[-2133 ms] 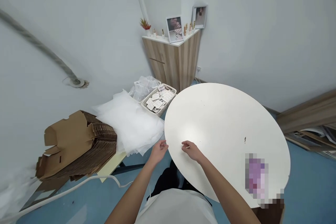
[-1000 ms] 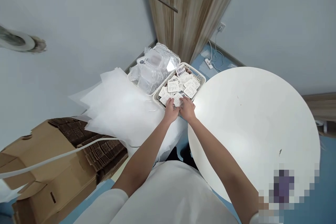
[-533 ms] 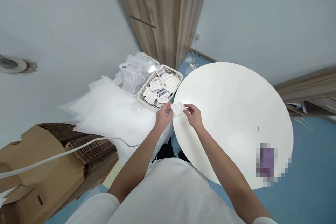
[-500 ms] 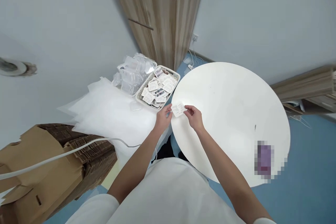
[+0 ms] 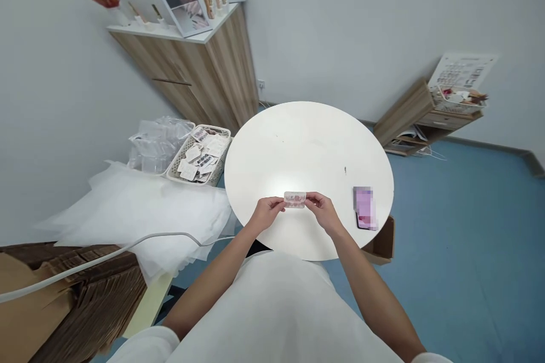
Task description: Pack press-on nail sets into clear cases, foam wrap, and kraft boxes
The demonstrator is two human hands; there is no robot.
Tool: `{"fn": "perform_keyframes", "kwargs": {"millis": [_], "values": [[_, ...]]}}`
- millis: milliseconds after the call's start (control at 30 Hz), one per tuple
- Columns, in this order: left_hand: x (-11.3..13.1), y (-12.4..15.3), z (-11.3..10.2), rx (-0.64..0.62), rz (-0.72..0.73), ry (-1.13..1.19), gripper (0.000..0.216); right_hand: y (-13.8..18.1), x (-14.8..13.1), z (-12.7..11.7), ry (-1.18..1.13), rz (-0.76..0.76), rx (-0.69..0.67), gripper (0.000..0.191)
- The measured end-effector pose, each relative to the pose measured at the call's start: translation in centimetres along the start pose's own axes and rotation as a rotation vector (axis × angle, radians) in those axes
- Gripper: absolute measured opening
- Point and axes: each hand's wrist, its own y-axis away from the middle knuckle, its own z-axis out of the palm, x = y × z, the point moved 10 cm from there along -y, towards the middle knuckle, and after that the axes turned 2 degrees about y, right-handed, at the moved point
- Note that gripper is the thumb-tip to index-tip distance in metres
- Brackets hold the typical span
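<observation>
Between my two hands is a small rectangular card of pink false nails, with pinkish-red oval pieces in rows on its upward face. My left hand pinches its left edge with thumb and fingers. The right edge is pinched by my right hand. Both hands hold the card a little above the white round table. Off to the left, a white basket is heaped with similar cards, some showing printed white backs and others dark nails.
Clear plastic cases lie left of the basket, by white foam sheets. A grey cable crosses over the sheets above cardboard. A phone rests on the table's right side. Behind stands a wooden cabinet.
The card has moved from the table's left edge to over its front middle, and its face shows instead of the printed white back. The view has turned right; both hands keep their grip.
</observation>
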Motion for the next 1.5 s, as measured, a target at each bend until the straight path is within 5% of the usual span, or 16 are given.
{"fn": "perform_keyframes", "kwargs": {"millis": [267, 633, 900, 1300, 1500], "values": [[0.1, 1.4, 5.2, -0.131, -0.154, 0.129, 0.035, 3.9, 1.0, -3.1, 0.027, -0.018, -0.122, 0.071], [3.5, 2.6, 6.4, -0.115, 0.050, -0.070, 0.078, 4.5, 2.3, -3.8, 0.071, -0.085, -0.143, 0.067], [3.9, 2.4, 7.5, -0.161, 0.153, -0.202, 0.067, 5.4, 2.9, -4.7, 0.076, -0.061, -0.088, 0.062], [3.0, 2.9, 9.2, -0.243, 0.034, -0.033, 0.080, 4.2, 3.6, -6.4, -0.144, 0.017, 0.081, 0.029], [1.7, 2.0, 9.2, -0.259, -0.100, 0.151, 0.035, 3.9, 3.9, -7.4, -0.067, 0.021, 0.151, 0.032]]}}
